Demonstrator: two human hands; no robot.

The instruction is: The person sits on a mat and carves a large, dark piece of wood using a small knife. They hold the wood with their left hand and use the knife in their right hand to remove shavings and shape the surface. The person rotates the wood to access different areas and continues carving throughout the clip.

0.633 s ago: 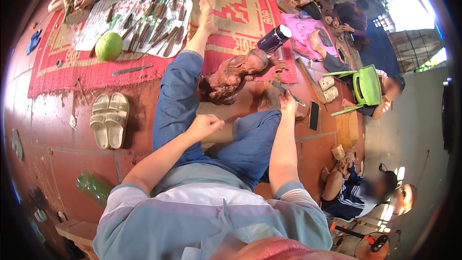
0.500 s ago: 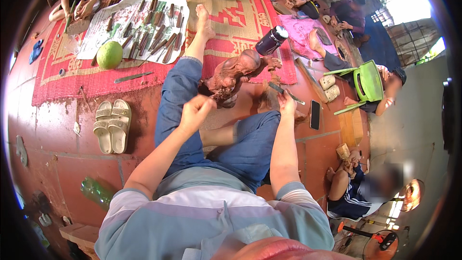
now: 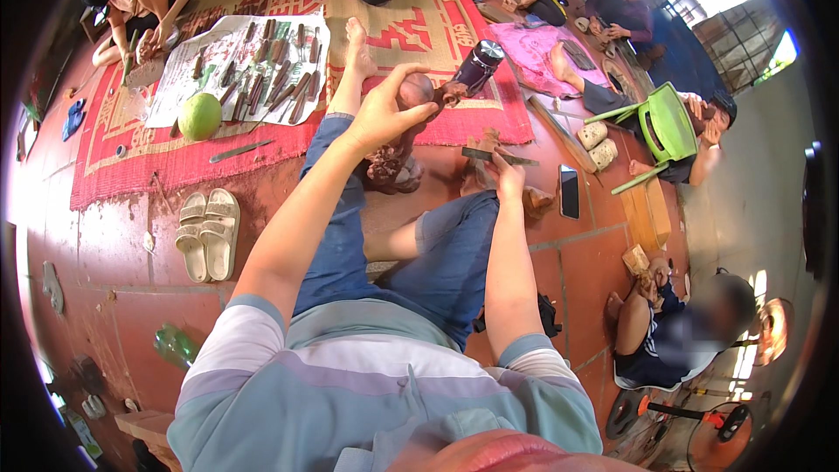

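A reddish-brown carved wooden figure stands on the tiled floor between my legs. My left hand is wrapped round its rounded upper part, thumb on the near side, hiding some of the carving. In my right hand is a thin, flat, dark file-like tool, pinched near its right end and held level, apart from the figure. Below the tool sits a brown wooden piece, partly covered by it and by my knee. A dark lidded flask rises just beyond the figure.
Many wooden-handled carving tools lie on a printed sheet, beside a round green fruit. A phone and clogs are at right, with a green plastic stool. Sandals lie at left. Several people sit around.
My left hand has moved forward from a loose fist in front of the figure and taken hold of its top. The tool in my right hand has turned nearly level and shifted slightly left.
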